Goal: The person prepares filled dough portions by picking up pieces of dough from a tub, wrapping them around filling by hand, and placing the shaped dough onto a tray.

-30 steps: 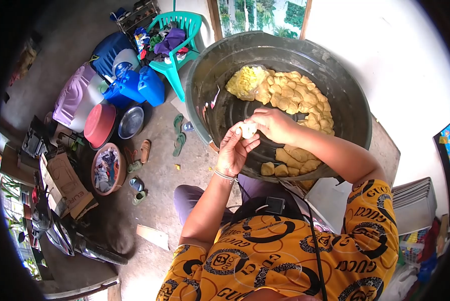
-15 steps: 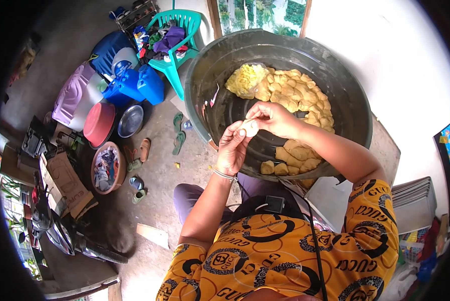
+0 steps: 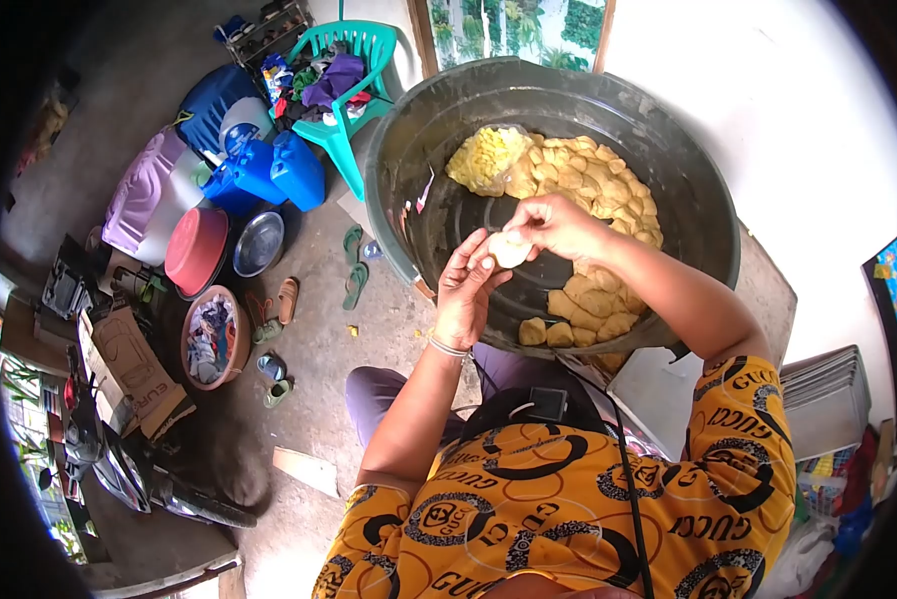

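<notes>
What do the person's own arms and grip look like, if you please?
The left grip and right grip are ungloved. Below short orange sleeves with black rings and GUCCI lettering, both arms are bare. A thin pale bracelet circles the left wrist.

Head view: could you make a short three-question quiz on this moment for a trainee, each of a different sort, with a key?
1. Left hand and right hand: which touch the raised dough? A) left only; B) right only; C) both.
2. True or false: the clear bag lies outside the tub.
3. Fill the gap: a heap of clothes sits on a green ____.

Key: 1. C. 2. False; it is inside. 3. Chair.
</notes>
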